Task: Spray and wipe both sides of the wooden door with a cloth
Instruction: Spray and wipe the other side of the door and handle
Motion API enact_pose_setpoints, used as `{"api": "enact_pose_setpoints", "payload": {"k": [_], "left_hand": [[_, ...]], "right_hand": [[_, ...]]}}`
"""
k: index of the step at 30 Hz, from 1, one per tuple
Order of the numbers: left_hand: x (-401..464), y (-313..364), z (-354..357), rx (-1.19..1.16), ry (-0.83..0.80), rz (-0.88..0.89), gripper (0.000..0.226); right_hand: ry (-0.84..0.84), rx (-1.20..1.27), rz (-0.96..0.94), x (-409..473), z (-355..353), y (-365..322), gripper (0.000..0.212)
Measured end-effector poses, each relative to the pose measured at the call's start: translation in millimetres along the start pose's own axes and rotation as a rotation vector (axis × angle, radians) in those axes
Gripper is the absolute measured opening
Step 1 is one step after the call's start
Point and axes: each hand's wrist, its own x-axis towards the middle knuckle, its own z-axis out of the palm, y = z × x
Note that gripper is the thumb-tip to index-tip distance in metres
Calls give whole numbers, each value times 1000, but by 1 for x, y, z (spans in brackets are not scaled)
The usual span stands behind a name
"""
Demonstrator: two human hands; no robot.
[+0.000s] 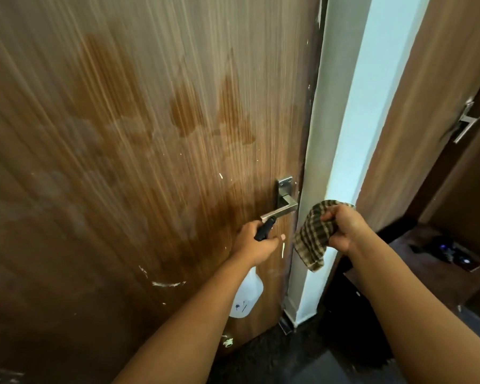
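Both bare forearms reach forward and up from the bottom of the view. The left hand (257,242) is curled round the neck of a spray bottle (245,296), thumb stretched out to the right. The right hand (342,227), slightly higher and well apart, is fisted, knuckles up, gripping a cloth (311,239) that hangs below it.

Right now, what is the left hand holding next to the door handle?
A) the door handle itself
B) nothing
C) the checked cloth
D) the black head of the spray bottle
D: the left hand grips the black spray head of the spray bottle, whose white body hangs below the wrist, just under the door handle, while the right hand holds the checked cloth.
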Motion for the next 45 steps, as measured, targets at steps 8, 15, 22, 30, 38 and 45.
{"api": "enact_pose_setpoints", "payload": {"k": [8,15,22,30,38,45], "left_hand": [[11,-3,0,141,-24,-58,17],[8,-4,-7,33,34,-87,19],[7,-6,-16,-13,83,-73,9],[23,14,-23,-42,74,-48,16],[39,20,-42,-22,81,-26,16],[35,18,-41,-22,74,3,20]], "right_hand": [[-82,-346,-319,34,1,-10,54],[-31,-1046,-1151,63,29,31,40],[-365,-1252,-1380,64,60,63,45],[-275,-1257,-1387,81,33,35,32],[-413,-1231,-1320,74,43,39,36],[-273,-1200,-1453,74,51,56,30]]}}
